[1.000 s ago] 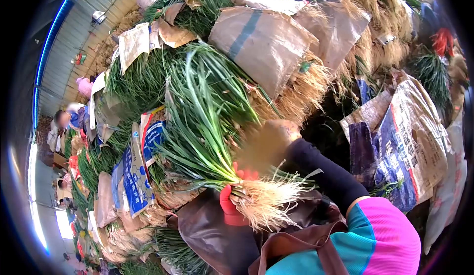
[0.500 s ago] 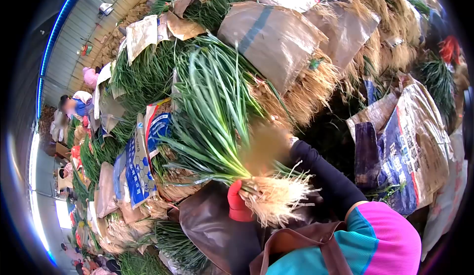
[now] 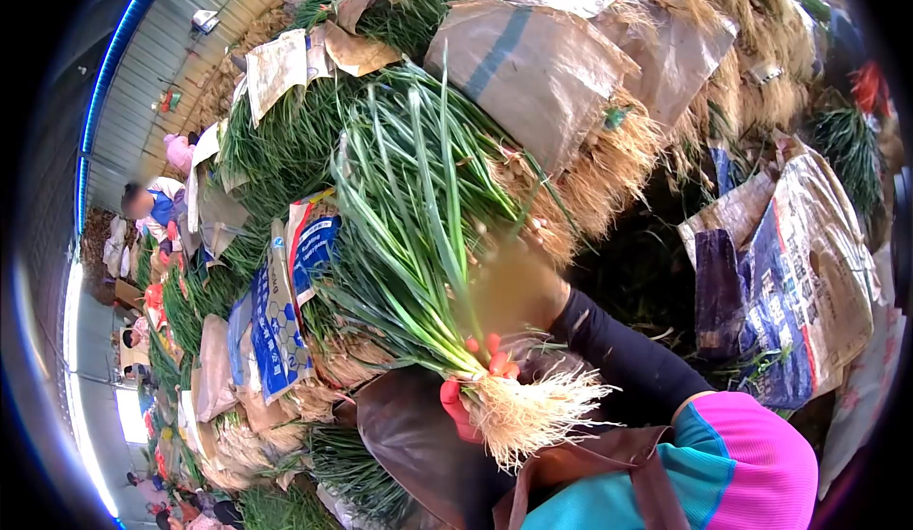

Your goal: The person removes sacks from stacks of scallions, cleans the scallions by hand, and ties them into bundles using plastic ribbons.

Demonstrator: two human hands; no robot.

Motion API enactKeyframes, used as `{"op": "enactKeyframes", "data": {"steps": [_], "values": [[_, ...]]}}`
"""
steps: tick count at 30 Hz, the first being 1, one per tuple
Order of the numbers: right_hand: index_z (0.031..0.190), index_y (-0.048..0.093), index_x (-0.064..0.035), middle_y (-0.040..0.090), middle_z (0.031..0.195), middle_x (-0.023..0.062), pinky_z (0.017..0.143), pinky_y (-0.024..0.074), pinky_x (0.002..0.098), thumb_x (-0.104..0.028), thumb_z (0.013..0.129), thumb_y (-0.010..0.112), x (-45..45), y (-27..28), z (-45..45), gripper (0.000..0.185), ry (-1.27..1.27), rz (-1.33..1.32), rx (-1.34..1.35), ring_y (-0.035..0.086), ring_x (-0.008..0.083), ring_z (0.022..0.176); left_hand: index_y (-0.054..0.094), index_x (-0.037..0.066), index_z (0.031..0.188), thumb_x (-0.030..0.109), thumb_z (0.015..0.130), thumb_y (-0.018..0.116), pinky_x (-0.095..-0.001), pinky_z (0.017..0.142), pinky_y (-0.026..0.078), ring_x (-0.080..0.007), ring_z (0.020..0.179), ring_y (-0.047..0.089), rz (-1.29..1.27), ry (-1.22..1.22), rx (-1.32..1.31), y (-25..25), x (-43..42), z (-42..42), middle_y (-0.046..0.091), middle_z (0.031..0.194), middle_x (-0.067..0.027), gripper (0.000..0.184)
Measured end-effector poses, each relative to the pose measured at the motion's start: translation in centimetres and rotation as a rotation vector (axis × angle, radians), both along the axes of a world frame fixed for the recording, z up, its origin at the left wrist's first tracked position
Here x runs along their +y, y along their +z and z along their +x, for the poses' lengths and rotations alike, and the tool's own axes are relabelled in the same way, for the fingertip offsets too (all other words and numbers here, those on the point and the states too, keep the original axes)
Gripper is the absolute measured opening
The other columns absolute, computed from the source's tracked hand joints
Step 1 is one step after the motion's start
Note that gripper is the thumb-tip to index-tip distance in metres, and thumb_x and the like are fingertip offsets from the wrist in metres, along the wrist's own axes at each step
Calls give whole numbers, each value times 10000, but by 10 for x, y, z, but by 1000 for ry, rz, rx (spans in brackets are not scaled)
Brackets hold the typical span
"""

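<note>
Head view: leafy green bunch (image 3: 439, 335), right in front of the brown apron (image 3: 409, 430)
Left hand (image 3: 460, 410): red-gloved, wrapped snug around it just above the pale roots (image 3: 542, 411)
Right hand (image 3: 523, 290): blurry, near the bunch, can't tell its grip or openness

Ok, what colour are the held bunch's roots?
The roots are pale cream, seen best in the head view.

The onion bunch (image 3: 439, 328) is flanked by sacks (image 3: 820, 269) left and right; behind, piled onions (image 3: 601, 183) are partly covered by sheeting (image 3: 537, 83)
</note>
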State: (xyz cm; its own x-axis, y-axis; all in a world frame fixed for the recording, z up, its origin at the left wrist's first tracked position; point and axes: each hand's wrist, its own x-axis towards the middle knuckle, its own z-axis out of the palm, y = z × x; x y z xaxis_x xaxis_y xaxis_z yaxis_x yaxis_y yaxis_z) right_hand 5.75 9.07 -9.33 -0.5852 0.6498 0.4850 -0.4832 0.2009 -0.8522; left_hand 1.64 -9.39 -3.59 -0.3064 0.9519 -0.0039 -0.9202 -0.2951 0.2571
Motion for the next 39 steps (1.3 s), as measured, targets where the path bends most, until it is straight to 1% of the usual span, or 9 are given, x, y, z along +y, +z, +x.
{"op": "enactKeyframes", "data": {"steps": [2, 4, 14, 17, 21, 25, 29, 34, 39], "values": [[893, 565, -95, 585, 741, -32, 392, 339, 158, -272, 913, 540, 17, -4, 0, 180, -219, 77, 114, 439, 30, 465, 430, 33, 1269, 300, 823, 542, -306, 703, 394, -137, 742, 443, -50, 39, -17, 10, -2, 6, 477, 1254, -179, 531], [908, 559, -92, 561, 689, -37, 377, 296, 162, -276, 935, 500, 29, 60, 29, 195, 378, -1111, 362, 390, 34, 443, 437, 36, 1260, 295, 817, 549, -311, 706, 398, -141, 736, 451, 38, -37, 11, 4, -8, -2, 472, 1259, -185, 525], [892, 649, -43, 670, 924, 101, 758, 507, 292, -186, 895, 572, 51, 2, -21, 162, -846, -495, -307, 624, 172, 817, 483, 62, 1187, 310, 725, 628, -319, 674, 432, -181, 773, 486, -111, -123, 35, -2, -16, 2, 465, 1225, -156, 544], [985, 623, -92, 661, 866, 76, 646, 526, 291, -183, 907, 542, 94, -33, 7, 144, -454, -902, -12, 607, 156, 705, 455, 71, 1207, 355, 753, 628, -295, 710, 408, -174, 812, 476, 10, -70, 27, -6, -29, -1, 428, 1275, -163, 563], [1207, 536, -125, 608, 940, 94, 516, 483, 220, -108, 847, 585, 47, -8, -1, 364, -112, 550, -162, 560, 112, 594, 410, 63, 1264, 384, 845, 557, -274, 715, 391, -164, 867, 446, 184, -22, -107, -2, -22, 10, 370, 1351, -201, 548], [1275, 492, -171, 507, 1182, 119, 720, 491, 283, -95, 764, 641, -16, -6, -9, 537, 589, 365, -259, 576, 227, 872, 344, 118, 1354, 428, 857, 535, -325, 779, 385, -184, 932, 460, 270, -96, -94, -11, -20, -2, 287, 1430, -204, 616], [1195, 548, -138, 528, 1113, 103, 717, 481, 294, -159, 797, 647, -28, -12, -9, 410, 174, 866, -110, 569, 247, 887, 317, 189, 1378, 417, 862, 532, -436, 858, 401, -244, 1007, 500, 199, -52, -58, -9, -28, -5, 266, 1448, -168, 604], [1081, 615, -66, 651, 828, 75, 674, 491, 327, -352, 874, 582, -17, -13, 14, 354, 44, 111, -831, 601, 199, 761, 239, 229, 1421, 407, 858, 534, -500, 900, 399, -255, 1008, 507, 279, -93, -83, -11, -22, -9, 167, 1492, -123, 660], [1035, 626, -59, 609, 761, 5, 568, 434, 225, -350, 891, 563, -45, 18, 4, 331, 616, -667, -235, 529, 80, 650, 196, 215, 1441, 384, 851, 537, -453, 878, 397, -199, 891, 501, 288, -85, -116, -9, -23, -4, 162, 1491, -142, 702]]}}
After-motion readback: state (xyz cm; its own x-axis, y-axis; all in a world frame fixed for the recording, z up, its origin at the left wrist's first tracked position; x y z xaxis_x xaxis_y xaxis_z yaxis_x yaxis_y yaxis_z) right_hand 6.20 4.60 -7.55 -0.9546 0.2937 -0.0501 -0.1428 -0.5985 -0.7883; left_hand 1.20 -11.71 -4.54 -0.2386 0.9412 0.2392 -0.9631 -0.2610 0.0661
